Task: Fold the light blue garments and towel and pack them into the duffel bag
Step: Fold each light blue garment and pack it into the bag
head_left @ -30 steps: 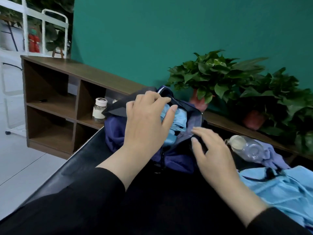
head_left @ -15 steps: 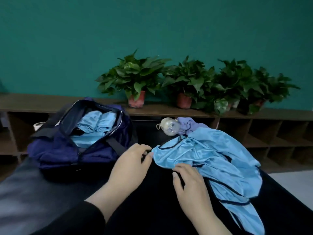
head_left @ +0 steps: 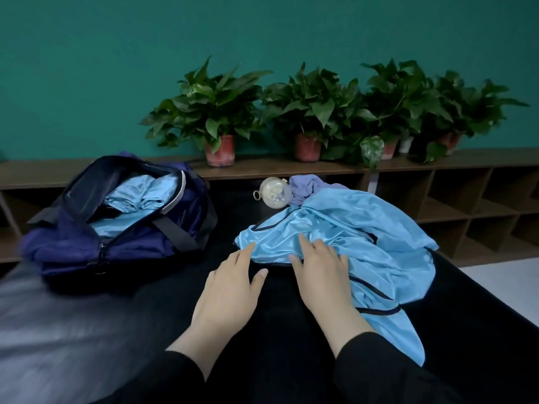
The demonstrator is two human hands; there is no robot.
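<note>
Satin-blue, the unfolded garment (head_left: 344, 240) lies rumpled on the black table (head_left: 87, 330), right of our open navy duffel bag (head_left: 116, 228) holding folded blue pieces. Our left hand (head_left: 230, 290) touches its near edge, our right hand (head_left: 323, 275) lies flat on it, fingers straight and spread.

Potted plants (head_left: 217, 112) on wooden shelf (head_left: 481, 161); clear bottle (head_left: 274, 193) beside purple cloth (head_left: 306, 186)

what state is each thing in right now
duffel bag: unzipped, open, folded blue clothes inside
blue garment: unfolded, crumpled on the table
purple cloth: bunched up behind the garment
clear bottle: lying on its side
left hand: open, fingertips at the garment's edge
right hand: open, flat on the garment
</note>
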